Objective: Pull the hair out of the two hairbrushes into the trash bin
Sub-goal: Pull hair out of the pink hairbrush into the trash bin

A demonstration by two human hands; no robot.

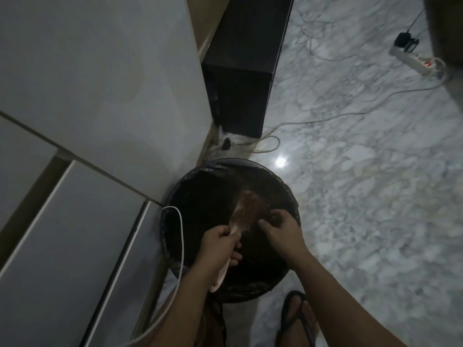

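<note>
Fingers of the right hand (280, 230) pinch at the bristles of the hairbrush (244, 212), which the left hand (220, 242) grips by its handle above the open trash bin (292, 196). Matted hair probably handles as light, soft and clingy; taking it low at the bristle roots should lift it whole. Only one brush shows.

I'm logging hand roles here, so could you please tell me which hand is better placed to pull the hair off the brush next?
Probably the right hand: its fingers already pinch at the bristle side of the hairbrush over the trash bin, while the left hand is occupied gripping the handle.
</note>
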